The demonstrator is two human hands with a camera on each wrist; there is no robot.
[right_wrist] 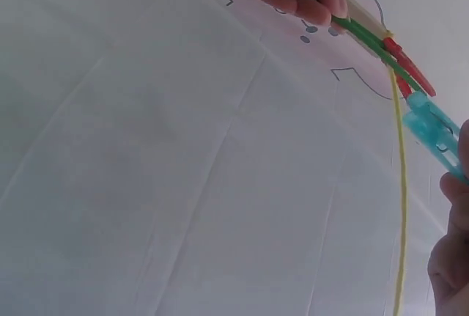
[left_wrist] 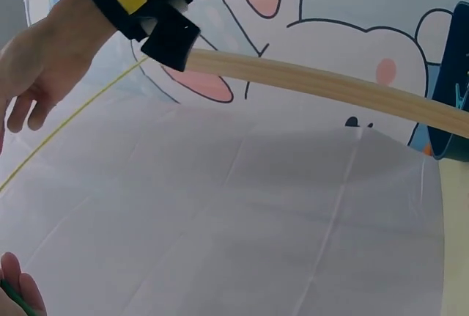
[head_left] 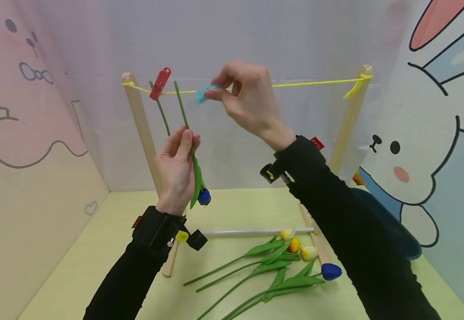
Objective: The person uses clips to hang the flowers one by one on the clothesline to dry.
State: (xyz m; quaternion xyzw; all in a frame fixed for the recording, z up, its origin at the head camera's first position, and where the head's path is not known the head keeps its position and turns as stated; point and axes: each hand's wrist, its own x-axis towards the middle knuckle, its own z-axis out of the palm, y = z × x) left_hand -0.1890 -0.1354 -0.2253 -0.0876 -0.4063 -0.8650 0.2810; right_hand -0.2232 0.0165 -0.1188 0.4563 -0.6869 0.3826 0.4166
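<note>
My left hand [head_left: 177,166] holds an artificial tulip by its green stem [head_left: 181,106], bare end up, between thumb and fingers. Below that hand hang a green leaf [head_left: 196,182] and a blue tulip head [head_left: 204,197]; which stem the head belongs to I cannot tell. My right hand [head_left: 249,98] pinches a light-blue clothespin [head_left: 204,94] beside the yellow string [head_left: 312,83]. A red clothespin [head_left: 160,83] on the string grips another green stem [head_left: 162,116], whose lower part passes behind my left hand. In the right wrist view, the blue clothespin [right_wrist: 432,129] is close to the stem's tip.
Two wooden posts [head_left: 341,120] carry the string, with a white rod [head_left: 252,232] low between them. Several tulips with yellow, white and blue heads [head_left: 331,271] lie on the table [head_left: 95,266]. A dark blue bin [head_left: 409,242] stands at right, partly behind my right arm.
</note>
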